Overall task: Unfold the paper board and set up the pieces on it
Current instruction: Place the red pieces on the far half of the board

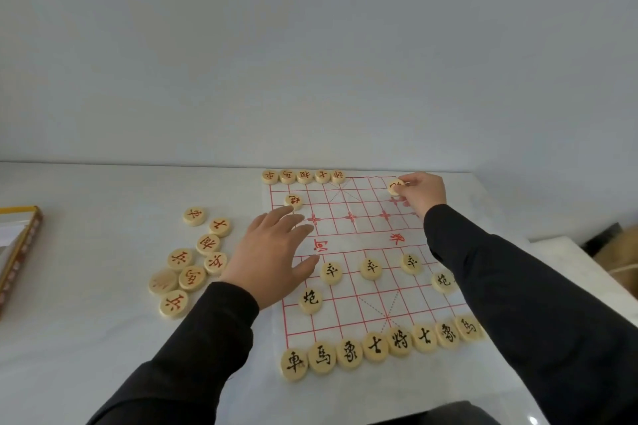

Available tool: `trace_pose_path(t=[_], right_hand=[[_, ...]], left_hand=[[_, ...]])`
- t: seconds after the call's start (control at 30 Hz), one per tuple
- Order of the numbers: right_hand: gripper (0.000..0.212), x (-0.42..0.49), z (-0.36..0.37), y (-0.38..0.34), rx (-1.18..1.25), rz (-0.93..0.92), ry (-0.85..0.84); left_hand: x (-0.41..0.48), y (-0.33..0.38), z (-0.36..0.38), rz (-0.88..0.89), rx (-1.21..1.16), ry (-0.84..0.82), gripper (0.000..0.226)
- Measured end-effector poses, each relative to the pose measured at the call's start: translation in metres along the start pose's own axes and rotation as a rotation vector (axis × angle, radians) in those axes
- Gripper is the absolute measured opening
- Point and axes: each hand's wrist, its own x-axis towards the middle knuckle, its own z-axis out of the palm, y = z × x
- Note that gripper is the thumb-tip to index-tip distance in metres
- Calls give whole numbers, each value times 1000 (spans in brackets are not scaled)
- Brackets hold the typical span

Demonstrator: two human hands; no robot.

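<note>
My right hand [423, 193] pinches a disc [396, 187] by its rim over the paper board's [359, 241] far right corner; light, hard wood, I judge. My left hand [272, 252] lies spread over the flimsy board's left edge.

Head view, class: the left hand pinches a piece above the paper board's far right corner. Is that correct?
No. The head view shows the right hand pinches the piece above the paper board's far right corner; the left hand is open by its left edge.
</note>
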Motion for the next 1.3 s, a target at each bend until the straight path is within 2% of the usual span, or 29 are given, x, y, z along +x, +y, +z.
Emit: trace_pose_path(t=[0.17,0.27,0.43,0.57,0.63,0.73,0.87,0.97,1.1,1.3], right_hand=[[30,11,-2,7,-17,107,-28],[27,16,3,8,-67,152,-47],[29,27,10,8,-190,212,-48],[27,32,10,11,-231,241,-31],[26,31,9,11,-263,241,-20],[24,27,9,7,-359,206,-2],[22,23,10,5,-445,182,14],[24,20,10,6,-444,149,54],[22,7,13,-3,-469,31,68],[22,-32,40,-27,-470,-198,-51]], left_hand=[[0,1,4,19,-34,-7,54],[-1,-1,5,38,-15,-5,59],[0,-4,4,39,-37,7,53],[-1,-5,3,36,-53,0,78],[0,-5,3,32,-52,-8,80],[0,-4,4,24,-65,-22,71],[0,-5,2,30,-59,-15,81],[0,-6,0,19,-51,-21,77],[3,-8,-3,-36,-10,-87,55],[0,-23,-10,-171,-20,-156,58]])
